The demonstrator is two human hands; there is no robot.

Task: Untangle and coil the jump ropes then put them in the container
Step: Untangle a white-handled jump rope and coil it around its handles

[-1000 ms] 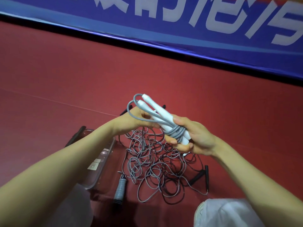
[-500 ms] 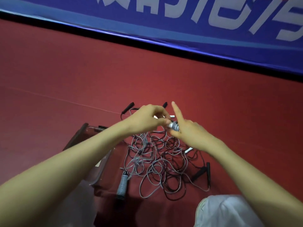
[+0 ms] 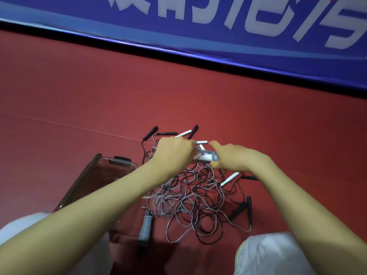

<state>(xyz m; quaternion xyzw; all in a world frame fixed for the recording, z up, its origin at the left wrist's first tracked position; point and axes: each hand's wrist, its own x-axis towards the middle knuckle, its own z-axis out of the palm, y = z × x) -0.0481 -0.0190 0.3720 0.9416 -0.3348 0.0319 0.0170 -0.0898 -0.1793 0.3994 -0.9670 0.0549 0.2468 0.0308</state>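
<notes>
Head view: your left hand (image 3: 174, 153) and right hand (image 3: 236, 157) share a coiled white-handled jump rope (image 3: 205, 158) over the tangled pile of grey and black jump ropes (image 3: 194, 197).

Your left hand's fingers are curled round the handle end of the coiled rope. Your right hand pinches the other end, where grey cord is wound round the handles. The bundle sits over the far part of the tangled pile, which lies on the red floor (image 3: 198, 96). The clear plastic rectangular container (image 3: 111, 169) stands just left of the pile, partly under your left forearm. A grey ribbed handle (image 3: 146, 229) lies at the pile's near left edge and black handles (image 3: 238, 210) at its right. A blue banner with white lettering (image 3: 178, 26) runs along the floor's far edge.
</notes>
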